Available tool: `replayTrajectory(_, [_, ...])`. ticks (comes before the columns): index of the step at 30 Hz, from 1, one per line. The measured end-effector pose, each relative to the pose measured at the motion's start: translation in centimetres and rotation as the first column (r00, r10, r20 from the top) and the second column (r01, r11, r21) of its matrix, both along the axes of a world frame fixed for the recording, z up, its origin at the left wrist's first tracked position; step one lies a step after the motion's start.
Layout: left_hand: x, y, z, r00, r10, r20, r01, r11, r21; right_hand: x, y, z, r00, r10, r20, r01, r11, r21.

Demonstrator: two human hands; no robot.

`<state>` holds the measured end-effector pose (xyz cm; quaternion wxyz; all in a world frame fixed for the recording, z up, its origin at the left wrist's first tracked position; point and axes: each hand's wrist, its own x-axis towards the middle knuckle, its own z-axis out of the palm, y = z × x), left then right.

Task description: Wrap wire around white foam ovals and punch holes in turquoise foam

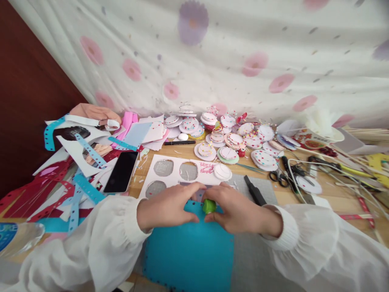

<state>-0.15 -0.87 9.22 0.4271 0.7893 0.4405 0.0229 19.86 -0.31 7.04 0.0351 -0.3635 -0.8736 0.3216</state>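
Note:
A blue sheet (191, 251) with small holes along its edges lies in front of me, its far edge between my hands. My right hand (232, 207) closes its thumb and fingers round a small green craft punch (209, 206) at that far edge. Left of it, my left hand (173, 205) arches over the sheet's far edge, thumb and fingers apart, its fingertips close to the right hand's. Beyond both hands lies a white card (173, 156) with round cut-outs, partly covered by them. A grey cutting mat (252, 251) shows under the sheet.
Paper scraps and punched blue strips (88, 188) pile up left, beside a phone (121, 172) and a bottle (20, 239). Stacked paper discs with pins (264, 160) line the back. A black-handled tool (254, 190), scissors (278, 177) and a white cable (294, 182) lie right.

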Motion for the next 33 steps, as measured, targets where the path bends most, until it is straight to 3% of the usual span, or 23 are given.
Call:
replayTrajectory(3, [0.8, -0.1, -0.1, 0.999, -0.044, -0.027, 0.046, 0.996, 0.081, -0.2, 0.0, -0.1, 0.999, -0.002, -0.038, 0.002, 1.0, 0.011])
replayTrajectory(9, [2.4, 0.0, -1.0, 0.998, -0.059, 0.003, 0.058, 0.988, 0.14, -0.5, -0.3, -0.7, 0.998, -0.034, 0.046, 0.031, 0.998, 0.058])
replayTrajectory(15, [2.3, 0.2, -1.1, 0.998, -0.054, -0.023, 0.056, 0.994, 0.091, -0.4, 0.1, -1.0, 1.0, 0.001, 0.025, -0.001, 1.0, -0.006])
replayTrajectory(20, [1.6, 0.6, -0.8, 0.996, -0.079, 0.032, 0.079, 0.997, 0.0, 0.7, 0.5, 0.0, 0.994, 0.058, -0.091, -0.067, 0.993, -0.102])
replayTrajectory(25, [0.6, 0.5, -0.7, 1.0, -0.022, -0.022, 0.022, 1.0, -0.021, 2.5, 0.7, 0.9, 0.995, -0.044, -0.087, 0.025, 0.978, -0.205])
replayTrajectory(33, [-0.2, 0.0, -0.7, 0.997, 0.066, -0.035, -0.065, 0.998, 0.004, 4.3, -0.2, 0.5, 0.94, -0.232, -0.251, 0.159, 0.947, -0.279])
